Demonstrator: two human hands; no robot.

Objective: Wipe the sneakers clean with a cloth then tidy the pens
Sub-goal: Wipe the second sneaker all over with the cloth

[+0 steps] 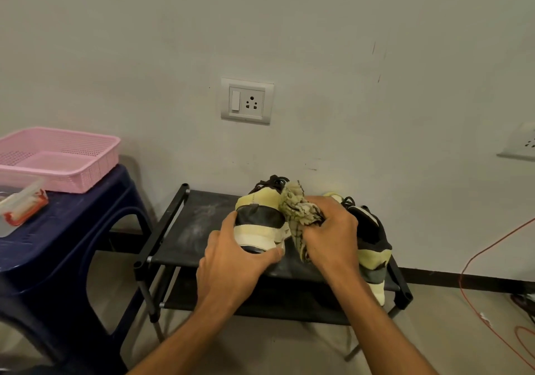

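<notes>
My left hand (234,261) grips the heel of one sneaker (260,224) at the middle of the black rack (185,224). The sneaker points away from me, toe to the back of the rack. My right hand (333,230) squeezes the cloth (301,212), touching the sneaker's right side, so that side looks easiest to rub.

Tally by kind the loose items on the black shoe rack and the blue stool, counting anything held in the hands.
Sneakers: 2
Cloth: 1
Pink basket: 1
Clear lidded box: 1
Total: 5
</notes>
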